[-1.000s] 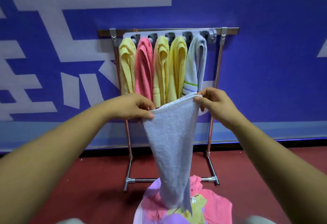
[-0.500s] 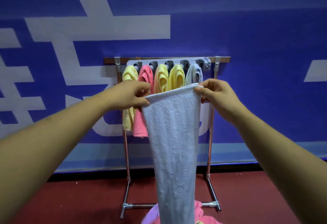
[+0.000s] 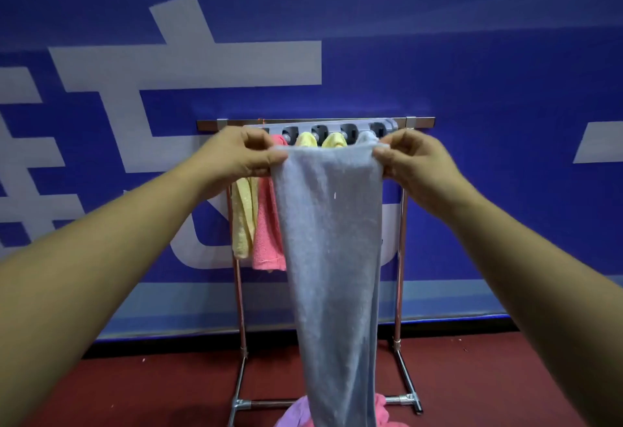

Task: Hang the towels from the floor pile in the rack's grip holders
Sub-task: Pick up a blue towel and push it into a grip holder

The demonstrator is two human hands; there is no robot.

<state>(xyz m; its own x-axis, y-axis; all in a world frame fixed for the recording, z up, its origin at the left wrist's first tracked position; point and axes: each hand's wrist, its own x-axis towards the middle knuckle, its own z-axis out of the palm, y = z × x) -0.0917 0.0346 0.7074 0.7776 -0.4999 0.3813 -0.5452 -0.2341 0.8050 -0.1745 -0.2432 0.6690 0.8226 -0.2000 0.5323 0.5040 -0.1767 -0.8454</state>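
Two-handedly pinching top corners of the towel [image 3: 330, 241], left grip [image 3: 239, 156] and right grip [image 3: 413, 160] (length dangling straight down), level before the rack holders [image 3: 349, 129].

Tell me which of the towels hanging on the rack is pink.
The pink towel, second from the left on the rack, next to the leftmost yellow towel. The other hung ones are yellow or pale blue.
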